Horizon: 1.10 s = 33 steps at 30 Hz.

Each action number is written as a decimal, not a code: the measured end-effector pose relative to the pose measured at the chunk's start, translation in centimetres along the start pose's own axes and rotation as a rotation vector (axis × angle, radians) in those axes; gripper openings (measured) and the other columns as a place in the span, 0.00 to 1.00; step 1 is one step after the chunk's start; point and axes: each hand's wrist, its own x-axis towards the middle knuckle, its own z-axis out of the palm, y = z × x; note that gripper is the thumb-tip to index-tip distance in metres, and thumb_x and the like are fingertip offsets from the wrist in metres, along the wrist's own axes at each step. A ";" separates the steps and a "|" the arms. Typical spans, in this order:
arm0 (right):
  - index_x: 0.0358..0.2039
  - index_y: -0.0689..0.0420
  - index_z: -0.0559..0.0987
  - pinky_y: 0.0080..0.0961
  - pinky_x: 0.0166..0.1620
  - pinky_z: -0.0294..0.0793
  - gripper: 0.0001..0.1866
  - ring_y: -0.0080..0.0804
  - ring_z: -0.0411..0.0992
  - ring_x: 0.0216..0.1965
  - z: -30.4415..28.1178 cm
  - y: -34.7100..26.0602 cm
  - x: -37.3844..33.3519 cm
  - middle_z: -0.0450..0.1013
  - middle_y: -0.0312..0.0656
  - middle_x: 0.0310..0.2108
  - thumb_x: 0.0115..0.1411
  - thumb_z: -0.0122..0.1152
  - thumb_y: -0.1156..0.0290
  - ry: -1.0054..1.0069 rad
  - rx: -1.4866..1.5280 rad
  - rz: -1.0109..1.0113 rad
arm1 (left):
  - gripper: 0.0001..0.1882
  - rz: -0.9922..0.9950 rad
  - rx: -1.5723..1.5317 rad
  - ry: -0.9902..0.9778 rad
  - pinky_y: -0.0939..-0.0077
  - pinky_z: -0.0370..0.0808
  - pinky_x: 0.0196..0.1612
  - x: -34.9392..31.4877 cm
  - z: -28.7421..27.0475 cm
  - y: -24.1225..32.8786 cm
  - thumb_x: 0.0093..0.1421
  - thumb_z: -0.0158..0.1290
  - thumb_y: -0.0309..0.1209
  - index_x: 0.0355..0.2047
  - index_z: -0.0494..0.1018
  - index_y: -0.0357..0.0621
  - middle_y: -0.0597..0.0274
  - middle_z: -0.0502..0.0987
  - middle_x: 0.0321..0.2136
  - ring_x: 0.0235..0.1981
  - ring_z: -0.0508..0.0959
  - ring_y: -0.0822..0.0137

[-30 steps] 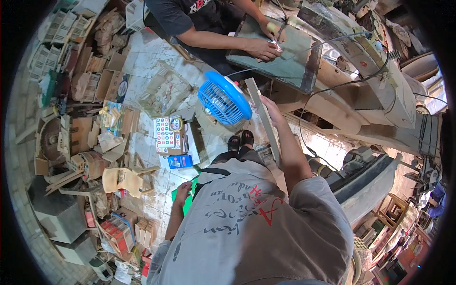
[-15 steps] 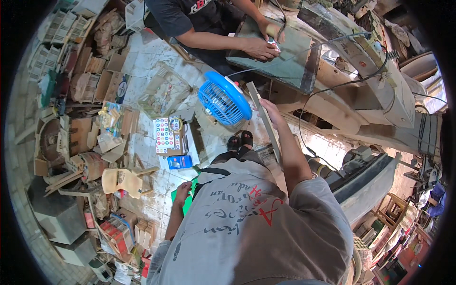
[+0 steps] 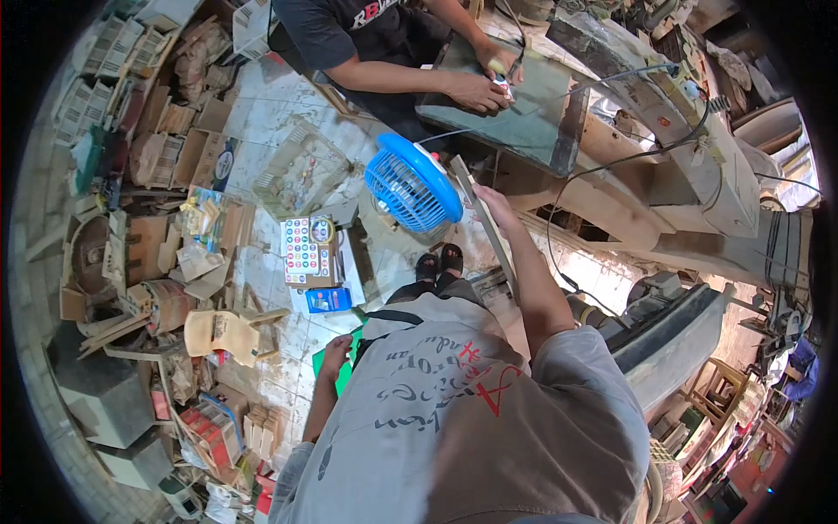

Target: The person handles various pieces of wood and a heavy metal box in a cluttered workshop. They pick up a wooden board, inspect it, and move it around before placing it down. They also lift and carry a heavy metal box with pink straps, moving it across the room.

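Head | right hand [image 3: 497,210] holding board [image 3: 494,237] edgewise | narrow gap to blue fan [image 3: 410,183]

pale tiled floor [image 3: 264,98] under a mesh-sided crate [image 3: 278,157] and dark sandals [image 3: 427,262]

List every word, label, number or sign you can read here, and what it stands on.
Grey shirt: large red and dark lettering, partly legible among folds; wording not copied here.
Co-worker's dark shirt: white and red letters, only partly showing; not copied here.
White sheet: rows of round coloured signs, too small to read.
Blue box: markings too small to read.
Nothing else reads clearly.
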 end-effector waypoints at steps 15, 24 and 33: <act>0.51 0.54 0.69 0.30 0.44 0.66 0.26 0.27 0.68 0.45 -0.2 0.6 -0.8 0.70 0.35 0.45 0.58 0.52 0.51 -0.084 0.056 -0.088 | 0.20 -0.005 0.008 0.014 0.68 0.67 0.40 -0.1 0.0 0.1 0.57 0.51 0.46 0.45 0.71 0.49 0.67 0.73 0.38 0.40 0.71 0.68; 0.51 0.55 0.68 0.28 0.44 0.66 0.27 0.26 0.68 0.45 -0.4 0.9 -0.5 0.70 0.36 0.45 0.58 0.53 0.50 -0.085 0.084 -0.110 | 0.21 -0.011 0.022 0.007 0.66 0.67 0.41 -0.6 0.0 0.6 0.57 0.51 0.46 0.46 0.70 0.47 0.66 0.73 0.40 0.42 0.71 0.66; 0.49 0.53 0.69 0.27 0.44 0.66 0.24 0.26 0.69 0.45 -0.7 1.9 -0.3 0.71 0.34 0.43 0.59 0.52 0.51 -0.085 0.086 -0.096 | 0.20 -0.002 0.034 0.006 0.68 0.68 0.39 0.1 -0.1 -0.1 0.56 0.51 0.45 0.45 0.71 0.48 0.66 0.73 0.39 0.40 0.71 0.68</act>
